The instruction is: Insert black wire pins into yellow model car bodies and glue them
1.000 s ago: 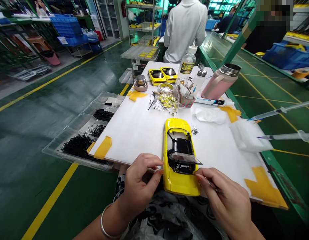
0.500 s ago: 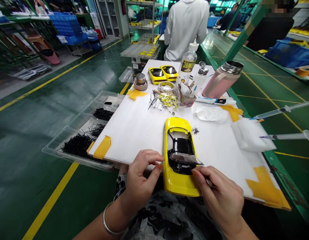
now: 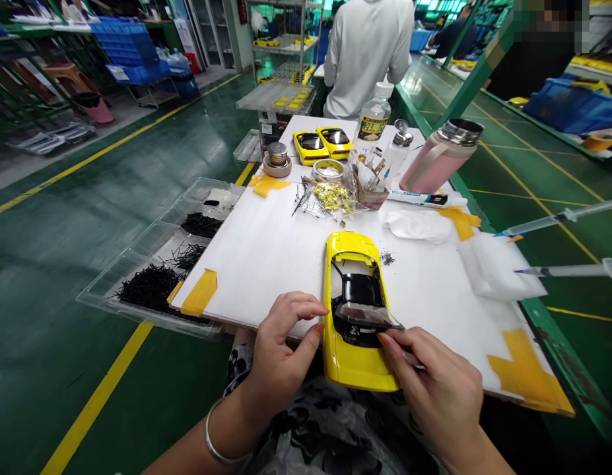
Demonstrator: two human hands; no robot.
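A yellow toy car body lies on the white board before me, its roof opening showing a black interior. Across the lower part of that opening sits a clear, dark-edged windshield piece, tilted. My right hand pinches the right corner of this windshield piece between thumb and forefinger. At the car's left side is my left hand, its thumb and fingers apart and the fingertips at the body's edge; whether they touch it is unclear. Two more yellow car bodies stand at the back.
The white board also holds a bag of small yellow parts, a pink flask, a clear bottle, a white cloth and syringes. On the left is a tray of black pieces. A person stands behind.
Both hands and the car body stay almost where they were. The windshield piece has barely shifted in my right hand's pinch, and the view has moved slightly.
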